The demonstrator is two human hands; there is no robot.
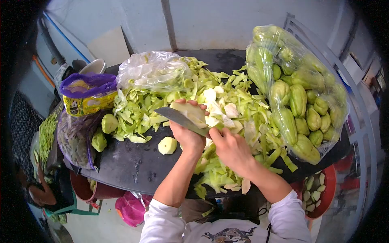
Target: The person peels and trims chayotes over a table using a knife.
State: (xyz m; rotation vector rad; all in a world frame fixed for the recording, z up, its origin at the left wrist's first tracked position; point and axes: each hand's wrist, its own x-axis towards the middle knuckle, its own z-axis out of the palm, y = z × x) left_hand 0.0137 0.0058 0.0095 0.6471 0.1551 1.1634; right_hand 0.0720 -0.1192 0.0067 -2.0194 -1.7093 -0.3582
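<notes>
Above the dark table (133, 170), my left hand (189, 131) holds a pale peeled chayote (192, 113), its fingers wrapped round the far side. My right hand (231, 150) is closed on the handle of a knife; the wide blade (178, 118) points left and lies across the near side of the chayote. A heap of green peelings (142, 107) spreads beneath and beyond both hands, with whiter pieces (231, 110) near its middle. A cut pale piece (167, 145) rests on the table left of my left wrist.
A clear bag of whole green chayotes (298, 101) fills the right side. Crumpled clear plastic (152, 71) lies at the back. Purple net bags (77, 133) and two green chayotes (109, 123) are at left. Red tubs (330, 190) stand below; part of another person (42, 192) shows lower left.
</notes>
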